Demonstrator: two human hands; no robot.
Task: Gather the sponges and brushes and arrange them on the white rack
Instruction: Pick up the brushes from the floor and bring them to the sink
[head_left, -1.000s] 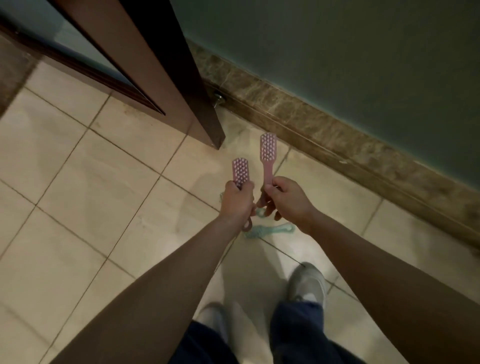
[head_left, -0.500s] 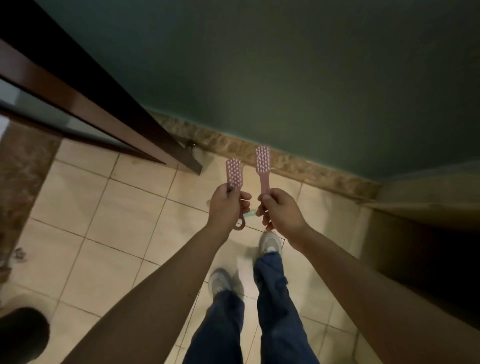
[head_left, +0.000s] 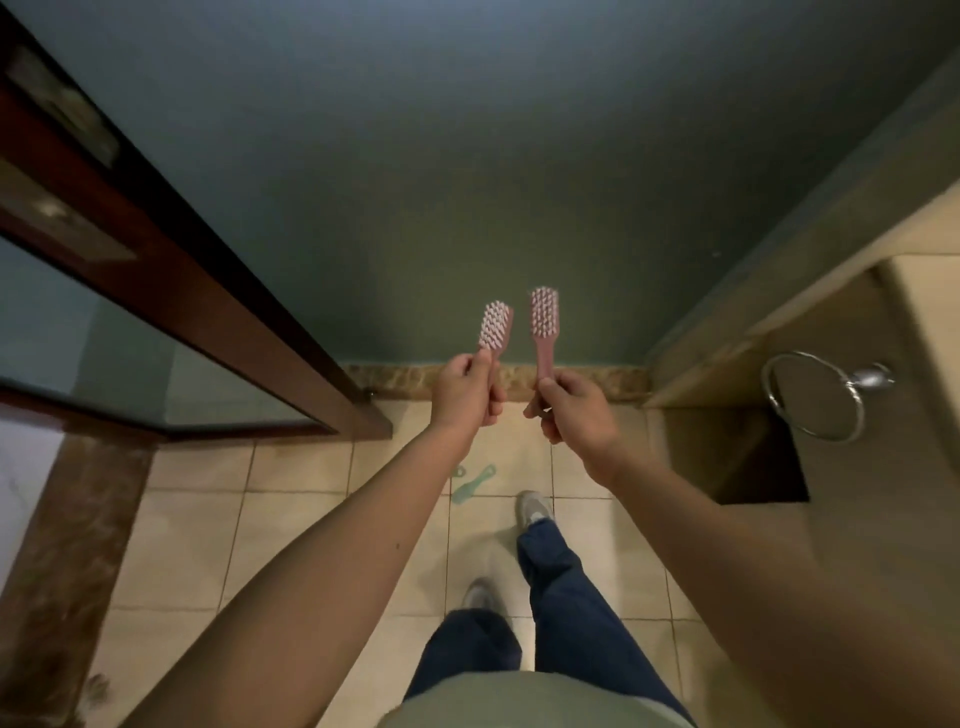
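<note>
Now the left hand (head_left: 465, 392) has its fingers (head_left: 491, 400) clamped round the handle of the first pink brush (head_left: 496, 326), whose bristled head points toward 12 o'clock. The right hand (head_left: 574, 410) pinches the handle end of the second pink brush (head_left: 544, 325), which stands upright just beside the first at 3 o'clock, heads apart. At 6 o'clock below the hands, a green brush (head_left: 474, 484) lies on the tiled floor (head_left: 197, 545).
</note>
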